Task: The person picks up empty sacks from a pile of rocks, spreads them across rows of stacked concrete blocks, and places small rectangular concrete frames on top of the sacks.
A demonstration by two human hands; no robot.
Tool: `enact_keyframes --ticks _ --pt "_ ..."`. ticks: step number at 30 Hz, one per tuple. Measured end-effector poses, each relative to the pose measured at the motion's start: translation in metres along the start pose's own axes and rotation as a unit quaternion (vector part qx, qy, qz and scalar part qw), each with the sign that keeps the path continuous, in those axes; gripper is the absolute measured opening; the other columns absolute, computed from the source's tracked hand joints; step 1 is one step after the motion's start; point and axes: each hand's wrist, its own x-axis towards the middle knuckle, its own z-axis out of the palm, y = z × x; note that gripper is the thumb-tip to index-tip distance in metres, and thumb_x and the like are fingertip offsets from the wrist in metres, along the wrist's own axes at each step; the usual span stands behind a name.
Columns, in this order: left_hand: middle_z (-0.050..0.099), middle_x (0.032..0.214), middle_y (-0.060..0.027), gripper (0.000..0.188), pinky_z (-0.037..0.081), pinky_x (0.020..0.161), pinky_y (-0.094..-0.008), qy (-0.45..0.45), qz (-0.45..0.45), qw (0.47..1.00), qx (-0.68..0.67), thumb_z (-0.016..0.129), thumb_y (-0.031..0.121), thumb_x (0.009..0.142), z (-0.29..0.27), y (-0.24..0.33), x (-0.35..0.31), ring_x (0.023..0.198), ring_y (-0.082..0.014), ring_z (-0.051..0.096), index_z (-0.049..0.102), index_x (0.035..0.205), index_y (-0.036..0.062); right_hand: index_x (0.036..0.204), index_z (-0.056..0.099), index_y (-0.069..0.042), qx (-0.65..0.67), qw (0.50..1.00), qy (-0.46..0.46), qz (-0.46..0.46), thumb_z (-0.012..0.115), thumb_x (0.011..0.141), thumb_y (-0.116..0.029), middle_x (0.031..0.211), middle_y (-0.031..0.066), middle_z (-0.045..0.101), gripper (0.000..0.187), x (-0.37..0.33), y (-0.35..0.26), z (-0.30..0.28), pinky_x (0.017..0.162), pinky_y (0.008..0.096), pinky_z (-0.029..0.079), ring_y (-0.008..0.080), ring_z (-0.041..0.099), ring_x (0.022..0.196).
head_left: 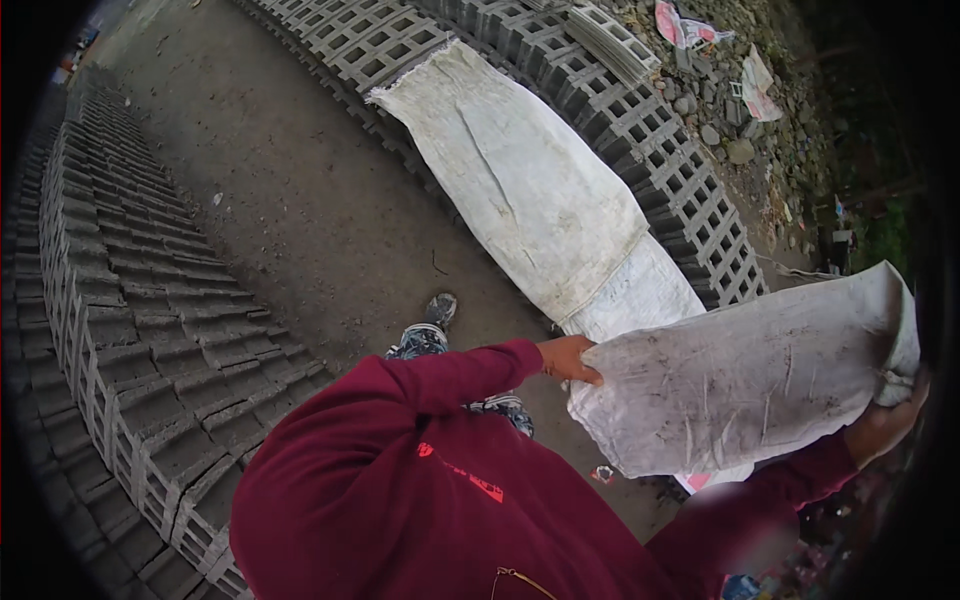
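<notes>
A greyish-white woven sack (740, 375), smudged with dirt, stretches between my two hands. My left hand (570, 360) is closed on its near-left corner, thumb on top. At the opposite end, my right hand (888, 422) grips the edge; some of its fingers are hidden behind the cloth. The right end of the sack curls up. Just beyond it, other white sacking (530, 190) lies lengthwise over a row of hollow concrete blocks (690, 190). The held sack overlaps the near end of that sacking.
Stacked concrete blocks (150, 350) fill the left side. A dirt path (270, 180) runs between the rows, with my shoe (440, 308) on it. Rubble (740, 150) and torn sack scraps (760, 85) lie beyond the right-hand row.
</notes>
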Motion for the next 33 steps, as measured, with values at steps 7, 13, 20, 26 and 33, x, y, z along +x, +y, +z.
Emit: enact_keyframes --ticks 7,13,20,26,33 --pt "0.062 0.109 -0.0165 0.048 0.046 0.089 -0.0355 0.334 0.018 0.859 0.388 0.074 0.031 0.073 -0.329 0.164 -0.049 0.101 -0.0303 0.059 0.061 0.111 0.0037 0.120 0.050 0.008 0.194 0.974 -0.098 0.056 0.053 0.087 -0.014 0.112 0.0180 0.060 0.040 0.064 0.015 0.166 0.092 0.0340 0.046 0.0242 0.058 0.103" --pt "0.061 0.088 -0.0104 0.030 0.047 0.073 -0.0399 0.496 0.224 0.572 0.613 0.074 0.025 0.072 -0.560 0.342 -0.085 0.083 -0.0294 0.059 0.065 0.097 0.0118 0.108 0.059 0.004 0.625 0.603 -0.128 0.478 0.055 0.088 -0.012 0.097 0.0140 0.065 0.026 0.105 0.056 0.400 0.066 0.0274 0.054 0.0194 0.065 0.082" --pt "0.060 0.085 -0.0067 0.033 0.044 0.074 -0.0382 0.442 0.334 0.445 0.704 0.071 0.004 0.064 -0.721 0.372 -0.138 0.080 -0.0276 0.056 0.064 0.095 0.0110 0.096 0.062 0.002 0.518 0.581 -0.082 0.623 0.063 0.083 -0.016 0.084 0.0084 0.065 0.022 0.021 -0.164 0.551 0.064 0.0288 0.051 0.0185 0.062 0.067" --pt "0.049 0.088 -0.0079 0.041 0.040 0.073 -0.0398 0.392 0.177 0.540 0.723 0.065 -0.003 0.055 -0.865 0.211 -0.217 0.084 -0.0291 0.048 0.060 0.094 0.0092 0.097 0.059 0.004 0.294 0.666 -0.230 0.646 0.066 0.075 -0.015 0.083 0.0069 0.062 0.030 -0.170 -0.382 0.668 0.067 0.0282 0.044 0.0144 0.055 0.073" --pt "0.048 0.088 -0.0074 0.039 0.040 0.073 -0.0393 0.315 0.083 0.634 0.701 0.068 -0.003 0.057 -0.926 0.143 -0.230 0.083 -0.0285 0.047 0.058 0.093 0.0083 0.091 0.056 0.008 0.094 0.592 -0.357 0.716 0.061 0.076 -0.018 0.082 0.0115 0.060 0.031 -0.285 -0.538 0.720 0.065 0.0325 0.043 0.0186 0.055 0.073"
